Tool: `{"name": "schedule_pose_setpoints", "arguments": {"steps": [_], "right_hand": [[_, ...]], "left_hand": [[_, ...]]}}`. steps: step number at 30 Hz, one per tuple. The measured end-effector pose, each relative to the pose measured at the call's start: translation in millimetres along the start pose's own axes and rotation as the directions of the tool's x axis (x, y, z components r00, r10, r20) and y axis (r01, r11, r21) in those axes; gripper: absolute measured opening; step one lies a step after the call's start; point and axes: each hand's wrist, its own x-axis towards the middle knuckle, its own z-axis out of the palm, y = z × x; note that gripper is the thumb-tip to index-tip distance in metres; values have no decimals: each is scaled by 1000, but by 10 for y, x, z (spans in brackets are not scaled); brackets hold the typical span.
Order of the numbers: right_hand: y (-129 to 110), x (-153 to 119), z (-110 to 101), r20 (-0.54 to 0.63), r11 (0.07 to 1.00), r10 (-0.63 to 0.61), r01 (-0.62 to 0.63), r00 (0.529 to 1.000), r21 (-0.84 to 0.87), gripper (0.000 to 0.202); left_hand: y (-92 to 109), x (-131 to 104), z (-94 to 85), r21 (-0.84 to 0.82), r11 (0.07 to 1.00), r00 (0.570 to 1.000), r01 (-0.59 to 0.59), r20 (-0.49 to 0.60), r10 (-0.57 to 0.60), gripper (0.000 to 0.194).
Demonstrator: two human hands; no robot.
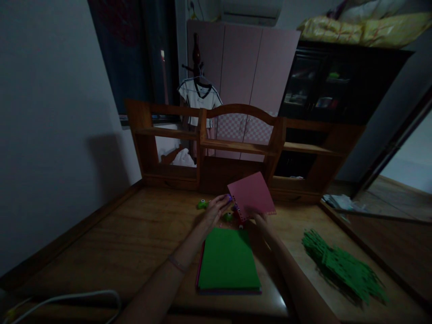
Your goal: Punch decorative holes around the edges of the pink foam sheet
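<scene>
A pink sheet of paper (253, 194) is raised over the far part of the desk, with small cut-outs along its left and lower edges. My right hand (259, 218) is closed on its lower edge, the fingers partly behind the sheet. At its upper left edge my left hand (218, 208) is closed around a small purple paper punch (230, 198), mostly covered by the fingers. Near the hands lie a green punch with eyes (202, 204), another green one (228, 217) and a red one (240, 225). A stack of coloured paper, green on top (229, 261), lies between my forearms.
A heap of green lacy cut paper (344, 265) lies on the desk (135, 243) at the right. A wooden shelf unit (241, 146) borders the desk's far side. A white cable (81, 293) curves at the near left. The room is dim.
</scene>
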Motion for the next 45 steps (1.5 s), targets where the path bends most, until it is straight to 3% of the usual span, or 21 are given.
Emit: {"name": "schedule_pose_setpoints", "arguments": {"steps": [5, 11, 19, 28, 36, 41, 45], "right_hand": [[93, 43, -52, 39, 999, 24, -26, 999, 35, 33], [102, 60, -61, -36, 1000, 25, -26, 999, -9, 32], [-70, -51, -28, 50, 999, 36, -37, 998, 19, 26], [3, 9, -35, 99, 1000, -19, 19, 995, -3, 25], [-45, -6, -50, 80, 996, 3, 4, 997, -88, 27], [-62, 0, -42, 39, 998, 24, -22, 999, -62, 21], [-34, 39, -61, -1, 999, 12, -12, 1000, -53, 26]], "left_hand": [[10, 5, 20, 15, 1000, 1000, -7, -11, 7, 33], [-3, 25, 26, 65, 998, 999, 9, -40, -6, 39], [38, -3, 48, 87, 996, 999, 13, -51, -8, 43], [65, -24, 71, 56, 998, 1000, 5, -23, -3, 38], [76, -38, 81, 62, 998, 999, 17, -31, -15, 40], [83, -26, 94, 55, 998, 998, 33, -50, -30, 40], [89, -29, 90, 47, 998, 995, 39, -89, -34, 41]]}}
